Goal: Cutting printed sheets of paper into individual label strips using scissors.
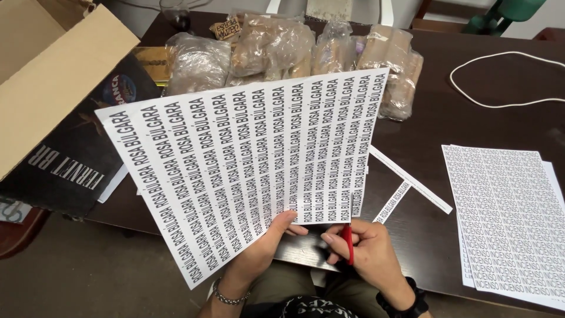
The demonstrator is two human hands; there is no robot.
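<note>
A large printed sheet, covered in rows of repeated dark lettering, is held up over the near edge of the dark table by the left hand, whose thumb and fingers are pinched closed on the sheet's lower edge. A pair of red-handled scissors is gripped in the closed right hand, just beside the sheet's lower right corner, with the blades hidden behind the paper. Cut paper strips are laid on the table to the right, near a stack of printed sheets, and plastic-wrapped bundles are set behind the held sheet.
</note>
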